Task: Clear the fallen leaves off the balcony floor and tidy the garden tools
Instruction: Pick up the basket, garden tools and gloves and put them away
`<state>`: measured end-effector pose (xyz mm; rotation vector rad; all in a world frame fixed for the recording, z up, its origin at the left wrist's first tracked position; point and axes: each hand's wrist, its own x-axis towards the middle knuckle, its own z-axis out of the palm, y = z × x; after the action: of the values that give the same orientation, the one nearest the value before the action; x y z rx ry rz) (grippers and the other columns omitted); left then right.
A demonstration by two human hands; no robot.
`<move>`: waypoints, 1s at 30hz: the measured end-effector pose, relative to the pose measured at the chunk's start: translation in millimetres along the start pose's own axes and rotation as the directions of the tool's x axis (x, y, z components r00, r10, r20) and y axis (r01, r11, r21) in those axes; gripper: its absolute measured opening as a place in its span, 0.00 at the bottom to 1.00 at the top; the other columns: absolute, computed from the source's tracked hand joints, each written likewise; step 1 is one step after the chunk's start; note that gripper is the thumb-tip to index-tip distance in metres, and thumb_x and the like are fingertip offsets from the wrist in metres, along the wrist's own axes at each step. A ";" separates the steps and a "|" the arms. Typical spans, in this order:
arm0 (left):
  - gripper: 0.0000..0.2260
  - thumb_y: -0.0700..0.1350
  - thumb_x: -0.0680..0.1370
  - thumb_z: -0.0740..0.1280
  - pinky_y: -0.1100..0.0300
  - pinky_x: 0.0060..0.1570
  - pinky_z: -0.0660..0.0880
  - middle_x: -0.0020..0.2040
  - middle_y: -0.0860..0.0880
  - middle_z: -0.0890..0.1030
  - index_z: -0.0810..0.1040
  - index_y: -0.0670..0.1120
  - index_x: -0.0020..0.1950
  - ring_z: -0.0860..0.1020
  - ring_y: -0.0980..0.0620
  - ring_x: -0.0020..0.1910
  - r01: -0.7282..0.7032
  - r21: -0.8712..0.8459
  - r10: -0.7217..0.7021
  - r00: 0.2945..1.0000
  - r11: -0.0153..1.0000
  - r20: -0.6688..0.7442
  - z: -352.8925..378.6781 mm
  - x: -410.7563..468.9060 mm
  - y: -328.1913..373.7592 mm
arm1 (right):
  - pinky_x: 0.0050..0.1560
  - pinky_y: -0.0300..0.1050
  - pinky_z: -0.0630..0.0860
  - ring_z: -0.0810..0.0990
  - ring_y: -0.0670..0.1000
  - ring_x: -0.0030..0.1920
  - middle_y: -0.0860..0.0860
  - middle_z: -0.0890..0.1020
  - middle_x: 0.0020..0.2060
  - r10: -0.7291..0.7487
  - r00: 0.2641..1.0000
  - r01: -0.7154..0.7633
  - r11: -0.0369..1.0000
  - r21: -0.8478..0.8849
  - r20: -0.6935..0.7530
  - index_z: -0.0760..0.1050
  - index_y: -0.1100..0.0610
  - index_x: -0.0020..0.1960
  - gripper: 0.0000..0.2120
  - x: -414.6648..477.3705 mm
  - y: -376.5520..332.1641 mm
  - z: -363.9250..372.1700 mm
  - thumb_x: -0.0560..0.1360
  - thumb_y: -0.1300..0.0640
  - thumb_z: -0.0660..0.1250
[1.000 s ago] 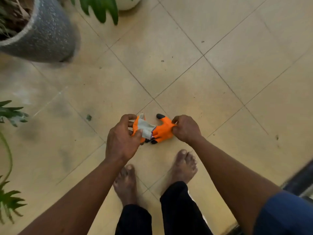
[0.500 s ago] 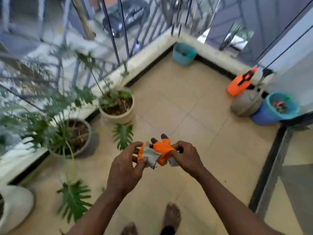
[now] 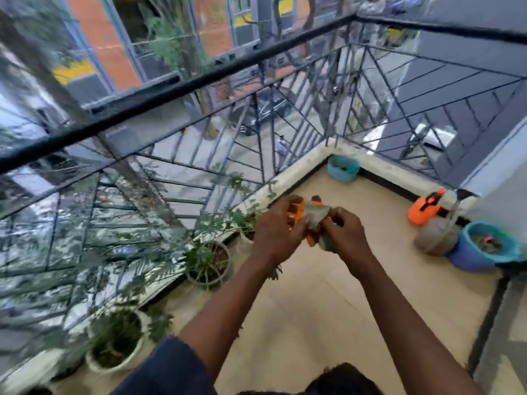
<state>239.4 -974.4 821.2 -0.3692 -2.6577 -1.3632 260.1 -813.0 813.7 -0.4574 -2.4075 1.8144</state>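
Observation:
An orange and grey garden glove is bunched up between both hands at chest height, above the tan balcony floor. My left hand grips its orange end with curled fingers. My right hand pinches the grey cuff side. The hands hide most of the glove. No fallen leaves show on the floor in this blurred frame.
Potted plants line the black railing on the left. A teal tub sits in the far corner. By the right wall stand an orange sprayer, a grey sprayer and a blue bucket.
My view has swung up from the floor and my feet to the railing and street. Both hands have kept hold of the glove and folded it tighter, grey side now up.

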 end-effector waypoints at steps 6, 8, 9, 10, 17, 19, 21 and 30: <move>0.15 0.48 0.76 0.73 0.59 0.48 0.78 0.51 0.54 0.84 0.79 0.52 0.63 0.81 0.55 0.45 0.014 0.027 -0.013 0.999 1.000 -0.053 -4.6 9.7 -3.1 | 0.31 0.41 0.74 0.79 0.47 0.34 0.51 0.82 0.37 0.070 0.988 -0.104 0.960 0.259 0.138 0.80 0.56 0.47 0.13 9.8 -24.2 13.6 0.84 0.50 0.63; 0.16 0.47 0.76 0.73 0.62 0.47 0.76 0.51 0.56 0.82 0.79 0.52 0.63 0.79 0.58 0.45 0.017 0.063 -0.013 0.998 0.998 -0.060 5.9 17.3 -6.6 | 0.31 0.44 0.75 0.79 0.51 0.34 0.55 0.82 0.38 0.063 0.979 -0.118 0.950 0.288 0.192 0.80 0.57 0.50 0.12 26.8 -21.1 13.2 0.83 0.49 0.66; 0.16 0.48 0.77 0.73 0.63 0.48 0.75 0.52 0.56 0.81 0.79 0.52 0.64 0.78 0.59 0.46 0.023 0.074 -0.019 0.999 0.997 -0.042 12.0 21.6 -7.6 | 0.31 0.45 0.77 0.80 0.52 0.34 0.55 0.83 0.38 0.040 0.978 -0.098 0.953 0.286 0.202 0.81 0.56 0.51 0.08 36.8 -17.8 12.0 0.82 0.52 0.68; 0.16 0.48 0.78 0.72 0.62 0.48 0.76 0.53 0.56 0.82 0.78 0.53 0.65 0.79 0.58 0.47 0.027 0.077 -0.025 0.999 0.997 -0.021 18.0 26.0 -8.3 | 0.33 0.46 0.79 0.81 0.52 0.36 0.54 0.84 0.39 0.009 0.979 -0.065 0.961 0.270 0.203 0.81 0.55 0.52 0.03 46.8 -14.3 9.3 0.81 0.56 0.69; 0.20 0.47 0.77 0.74 0.75 0.52 0.70 0.58 0.52 0.83 0.77 0.49 0.69 0.79 0.59 0.53 0.036 0.092 -0.038 0.999 0.995 0.028 79.0 87.9 4.9 | 0.39 0.38 0.81 0.84 0.43 0.43 0.49 0.85 0.49 -0.033 0.963 -0.013 0.985 0.170 0.267 0.80 0.48 0.56 0.18 149.2 14.8 -42.2 0.77 0.70 0.68; 0.23 0.52 0.79 0.71 0.75 0.55 0.68 0.62 0.50 0.81 0.74 0.48 0.72 0.77 0.58 0.59 0.040 0.077 -0.044 0.997 0.996 0.057 98.7 100.6 11.3 | 0.48 0.46 0.83 0.85 0.48 0.50 0.47 0.85 0.51 -0.037 0.964 0.001 0.990 0.138 0.263 0.79 0.46 0.58 0.21 174.0 20.6 -63.3 0.76 0.71 0.68; 0.25 0.58 0.80 0.65 0.70 0.61 0.68 0.66 0.50 0.77 0.71 0.49 0.75 0.75 0.55 0.64 0.058 0.062 -0.064 0.994 0.996 0.088 117.2 109.1 13.9 | 0.52 0.52 0.83 0.85 0.53 0.52 0.47 0.85 0.52 -0.038 0.959 0.005 0.993 0.117 0.281 0.79 0.46 0.59 0.22 192.7 23.5 -82.6 0.76 0.71 0.66; 0.37 0.42 0.72 0.78 0.51 0.61 0.78 0.69 0.52 0.73 0.64 0.53 0.76 0.75 0.52 0.67 0.105 -0.083 -0.099 0.992 0.991 0.076 178.0 195.3 21.5 | 0.36 0.44 0.79 0.84 0.47 0.41 0.51 0.85 0.46 -0.082 0.873 0.010 0.988 0.152 0.481 0.78 0.41 0.64 0.23 283.6 17.2 -154.4 0.80 0.67 0.65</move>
<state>56.5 -787.1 778.5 -0.3007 -2.7151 -1.5278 32.4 -583.4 812.1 0.0917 -2.5126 2.2872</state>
